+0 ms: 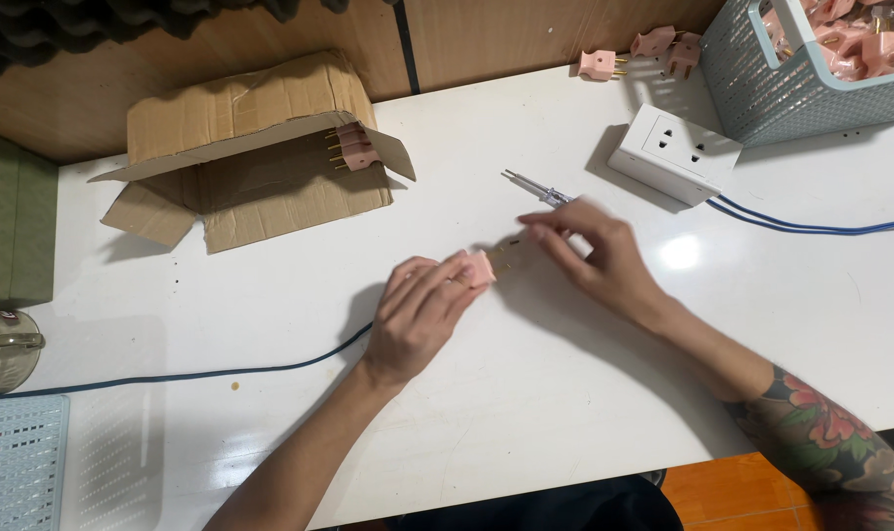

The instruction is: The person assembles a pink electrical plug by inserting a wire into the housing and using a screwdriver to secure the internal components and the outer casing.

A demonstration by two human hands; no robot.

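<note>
Nearest you, your left hand lies on the white counter with its fingers curled around a small pink plug, which sits at the middle of the counter with its brass prongs pointing right. Judge it as light, hard plastic: stiff, a little slick, not likely to break, though the thin prongs could bend if you press on them. Take it by the flat sides of the body, as you do now, and leave the prongs free.

Just beyond, your right hand meets it, thumb and forefinger drawn narrow at the prong tips (whether they actually pinch a prong I cannot tell). A slim screwdriver with a clear handle runs under those fingers; it looks rigid and light, and would roll on this smooth top.

A blue cable crosses the counter to your left, and another blue one leads from the white socket block farther off. To the far left lies a torn cardboard box with more pink plugs in its mouth. At the back edge sit loose plugs, and a pale blue basket holds a heap of them.
</note>
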